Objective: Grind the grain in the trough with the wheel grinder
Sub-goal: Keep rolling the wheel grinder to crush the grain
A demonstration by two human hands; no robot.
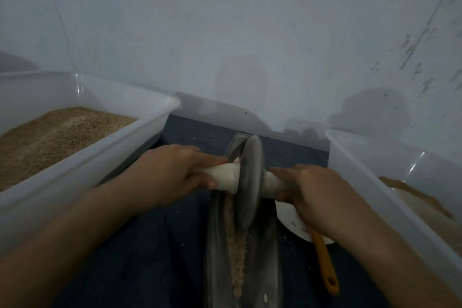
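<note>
The grey metal disc wheel grinder (248, 180) stands upright in the long dark metal trough (265, 245), over a line of pale crushed grain (236, 245). The left hand (172, 172) and right hand (312, 192) each grip a white axle handle (225, 175), fingers curled round it. The wheel looks heavy and rigid; hold both handles evenly to prevent tipping.

Beyond the left fingers (200, 157), the trough (215, 245) hides behind the wheel (248, 182); its near end runs off the bottom edge. Under the right fingers (282, 197), a white dish (287, 217) shows only partly. Both bins are cropped.
</note>
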